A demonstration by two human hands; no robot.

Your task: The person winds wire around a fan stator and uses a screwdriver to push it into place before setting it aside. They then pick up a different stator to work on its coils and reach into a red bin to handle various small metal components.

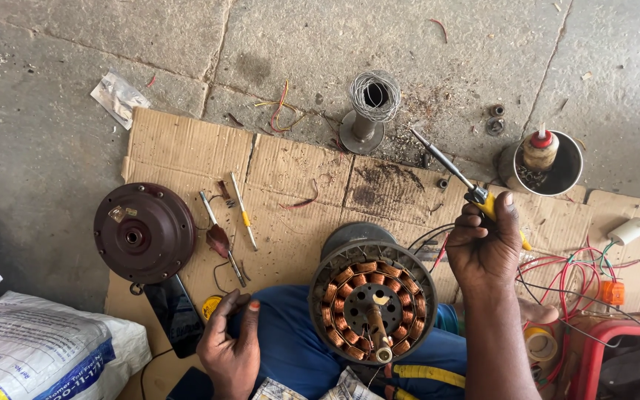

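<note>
My right hand (487, 248) grips a soldering iron (453, 172) with a yellow handle, its metal tip pointing up and left over the cardboard. My left hand (231, 342) rests open on my blue-trousered knee, holding nothing. Between the hands a round motor stator (372, 300) with copper windings and a central shaft lies on my lap. A brown round motor cover (144, 233) sits on the cardboard to the left.
A wire spool on a stand (370, 110) stands on the concrete floor. A metal tin (542, 163) holds a small bottle. Screwdrivers (243, 210) lie on the cardboard sheet (298, 178). Red wires (572, 278), a phone (175, 315) and white sacks (31, 348) surround me.
</note>
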